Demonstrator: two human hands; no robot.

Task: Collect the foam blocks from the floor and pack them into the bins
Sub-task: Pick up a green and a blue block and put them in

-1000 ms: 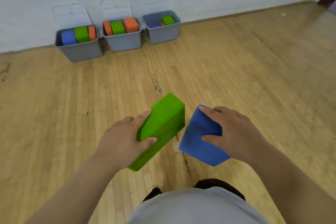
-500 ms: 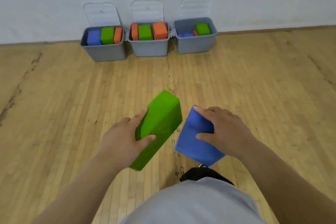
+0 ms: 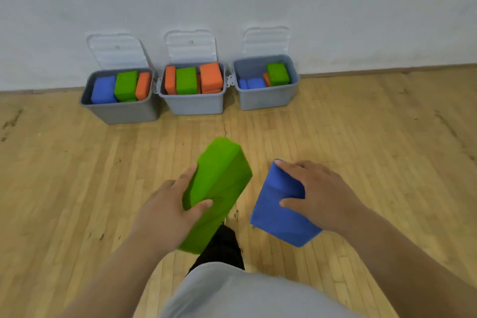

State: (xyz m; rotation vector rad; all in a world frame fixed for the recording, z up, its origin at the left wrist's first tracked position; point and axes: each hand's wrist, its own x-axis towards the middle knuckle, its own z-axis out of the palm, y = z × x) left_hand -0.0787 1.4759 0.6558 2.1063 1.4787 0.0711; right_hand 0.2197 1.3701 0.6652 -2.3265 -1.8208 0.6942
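Observation:
My left hand (image 3: 165,209) grips a green foam block (image 3: 219,183), held tilted in the air in front of me. My right hand (image 3: 325,196) grips a blue foam block (image 3: 278,209) beside it. Three grey bins stand in a row against the wall ahead. The left bin (image 3: 124,111) holds blue, green and orange blocks. Orange and green blocks fill the middle bin (image 3: 193,106). In the right bin (image 3: 265,98) lie blue blocks, an orange one and a green one, with room on its left side.
Each bin has a clear lid (image 3: 191,46) leaning open against the white wall. The wooden floor (image 3: 361,150) stretches between me and the bins. My dark shoe (image 3: 222,248) shows below the blocks.
The bins have grown larger and moved toward the centre of the view as I walk closer. Both hands keep their hold on the blocks.

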